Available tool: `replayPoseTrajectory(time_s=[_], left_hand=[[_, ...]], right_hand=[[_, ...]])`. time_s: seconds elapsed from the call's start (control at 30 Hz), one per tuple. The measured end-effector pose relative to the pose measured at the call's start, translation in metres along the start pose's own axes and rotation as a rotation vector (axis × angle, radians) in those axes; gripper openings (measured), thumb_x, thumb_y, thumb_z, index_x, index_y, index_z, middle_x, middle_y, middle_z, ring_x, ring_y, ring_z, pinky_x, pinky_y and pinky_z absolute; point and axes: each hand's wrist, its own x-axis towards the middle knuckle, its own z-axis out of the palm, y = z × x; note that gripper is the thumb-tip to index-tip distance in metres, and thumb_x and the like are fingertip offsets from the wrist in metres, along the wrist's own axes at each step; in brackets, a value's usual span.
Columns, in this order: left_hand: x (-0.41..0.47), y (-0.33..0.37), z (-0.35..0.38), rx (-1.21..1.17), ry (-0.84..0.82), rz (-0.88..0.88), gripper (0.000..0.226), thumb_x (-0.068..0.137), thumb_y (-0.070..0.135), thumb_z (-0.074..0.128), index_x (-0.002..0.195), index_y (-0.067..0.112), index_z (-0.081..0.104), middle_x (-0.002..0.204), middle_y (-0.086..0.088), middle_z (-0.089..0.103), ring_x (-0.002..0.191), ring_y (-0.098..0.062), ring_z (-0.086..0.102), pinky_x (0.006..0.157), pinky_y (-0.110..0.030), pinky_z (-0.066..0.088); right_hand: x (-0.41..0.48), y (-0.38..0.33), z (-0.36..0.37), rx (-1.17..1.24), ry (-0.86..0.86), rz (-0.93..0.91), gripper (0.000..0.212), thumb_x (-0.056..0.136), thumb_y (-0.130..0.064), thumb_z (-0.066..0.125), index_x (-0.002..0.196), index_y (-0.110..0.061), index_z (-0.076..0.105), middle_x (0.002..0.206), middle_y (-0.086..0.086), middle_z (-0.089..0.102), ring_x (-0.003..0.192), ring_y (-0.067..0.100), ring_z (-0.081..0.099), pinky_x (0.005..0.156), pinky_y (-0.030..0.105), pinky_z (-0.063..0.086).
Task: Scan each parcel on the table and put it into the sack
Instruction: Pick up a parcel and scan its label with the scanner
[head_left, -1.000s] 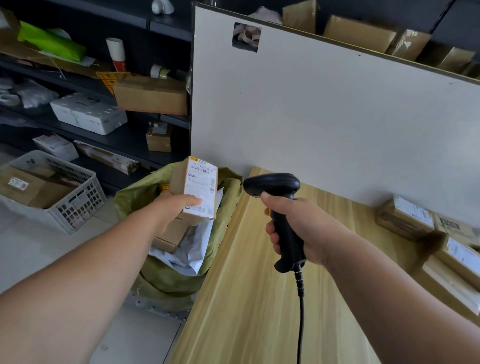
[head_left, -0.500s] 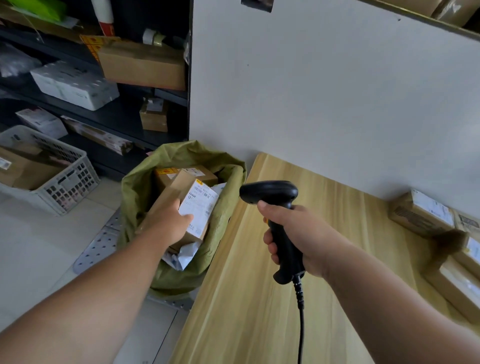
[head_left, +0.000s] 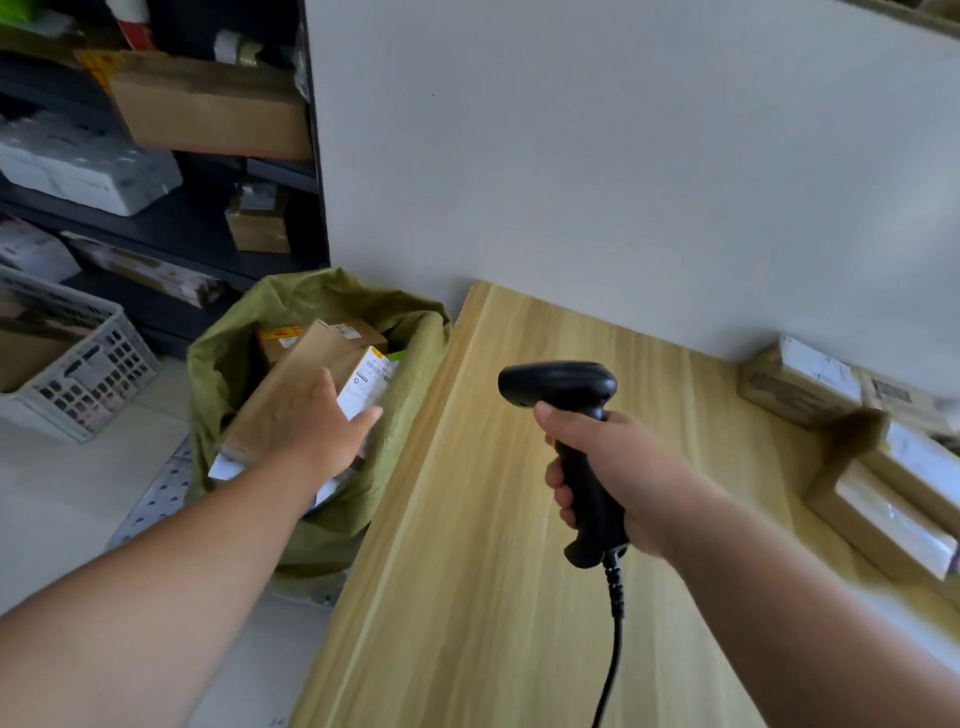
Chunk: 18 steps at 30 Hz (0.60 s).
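Observation:
A brown cardboard parcel with a white label lies tilted in the mouth of the green sack, on top of other parcels. My left hand rests on it with fingers and thumb spread and nearly straight. My right hand grips the handle of a black corded scanner above the wooden table, with the scanner head facing left towards the sack. Several taped parcels lie at the table's right edge, blurred.
A white panel stands behind the table. To the left are dark shelves with boxes and a white plastic crate on the floor. The sack stands against the table's left edge.
My left hand has carried the labelled parcel down from in front of the scanner into the sack, and its grip has loosened. The scanner hand has stayed roughly where it was.

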Motion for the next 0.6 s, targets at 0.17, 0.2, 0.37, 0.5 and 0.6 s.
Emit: replayPoseTrajectory(time_s=[0.17, 0.2, 0.37, 0.5, 0.6], left_hand=[[-0.044, 0.071, 0.008, 0.132, 0.152, 0.299, 0.083, 0.093, 0.056, 0.044, 0.154, 0.012, 0.008, 0.159, -0.016, 0.013, 0.147, -0.030, 0.011, 0.118, -0.043, 0.012], [-0.054, 0.090, 0.015, 0.141, 0.145, 0.368, 0.083, 0.093, 0.055, 0.045, 0.154, 0.012, 0.009, 0.160, -0.017, 0.013, 0.147, -0.030, 0.011, 0.118, -0.043, 0.011], [-0.119, 0.199, 0.065, 0.215, 0.082, 0.631, 0.084, 0.090, 0.062, 0.036, 0.154, 0.011, 0.014, 0.158, -0.016, 0.021, 0.146, -0.029, 0.017, 0.117, -0.040, 0.015], [-0.169, 0.286, 0.114, 0.224, 0.011, 0.773, 0.081, 0.093, 0.058, 0.039, 0.154, 0.010, 0.013, 0.157, -0.014, 0.024, 0.145, -0.027, 0.020, 0.117, -0.039, 0.018], [-0.198, 0.345, 0.150, 0.222, -0.048, 0.836, 0.080, 0.095, 0.056, 0.041, 0.153, 0.009, 0.013, 0.158, -0.012, 0.023, 0.146, -0.025, 0.020, 0.118, -0.038, 0.018]], right_hand=[[-0.024, 0.026, -0.064, 0.063, 0.064, -0.030, 0.034, 0.090, -0.038, 0.069, 0.103, -0.008, 0.058, 0.068, 0.009, 0.059, 0.055, 0.020, 0.054, 0.057, 0.033, 0.048], [-0.029, 0.034, -0.080, 0.077, 0.082, -0.035, 0.035, 0.090, -0.038, 0.069, 0.104, -0.008, 0.058, 0.068, 0.009, 0.060, 0.056, 0.020, 0.054, 0.057, 0.034, 0.048], [-0.057, 0.076, -0.177, 0.157, 0.176, -0.055, 0.032, 0.090, -0.036, 0.070, 0.105, -0.009, 0.059, 0.068, 0.008, 0.061, 0.058, 0.021, 0.056, 0.057, 0.033, 0.049], [-0.076, 0.110, -0.259, 0.199, 0.258, -0.055, 0.028, 0.091, -0.034, 0.070, 0.103, -0.012, 0.060, 0.066, 0.007, 0.062, 0.057, 0.021, 0.056, 0.057, 0.033, 0.050], [-0.085, 0.133, -0.320, 0.231, 0.309, -0.045, 0.027, 0.091, -0.034, 0.070, 0.104, -0.013, 0.059, 0.067, 0.008, 0.062, 0.056, 0.021, 0.055, 0.056, 0.032, 0.050]])
